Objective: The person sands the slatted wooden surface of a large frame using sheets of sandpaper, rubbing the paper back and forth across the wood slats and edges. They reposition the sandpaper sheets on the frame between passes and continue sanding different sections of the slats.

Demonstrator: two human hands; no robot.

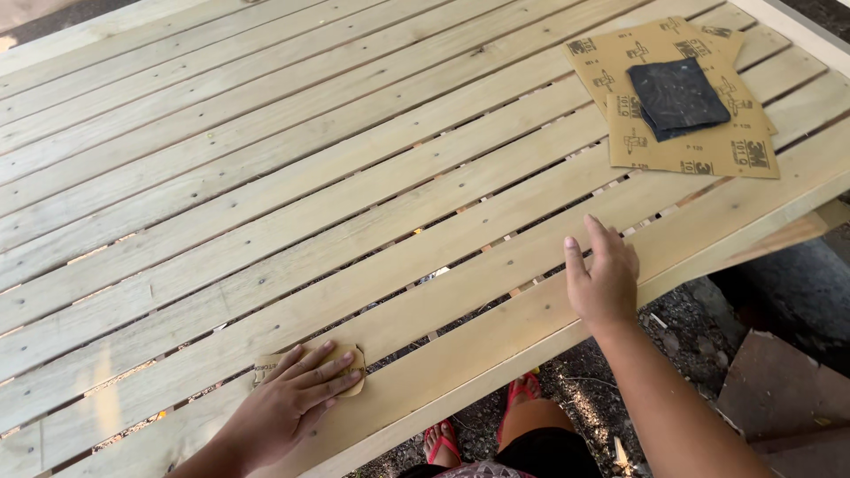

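Observation:
My left hand lies flat on a small folded piece of tan sandpaper, pressing it onto a pale wooden slat near the front edge of a slatted wooden panel. The fingers point right and cover most of the piece. My right hand rests palm down on the front slat farther right, fingers together, holding nothing. It bears on the wood near the panel's edge.
Several tan sandpaper sheets lie backs up at the far right corner, with a dark folded sandpaper piece on top. Below the panel's edge are gravel ground, my feet in red sandals, and a brown board at right.

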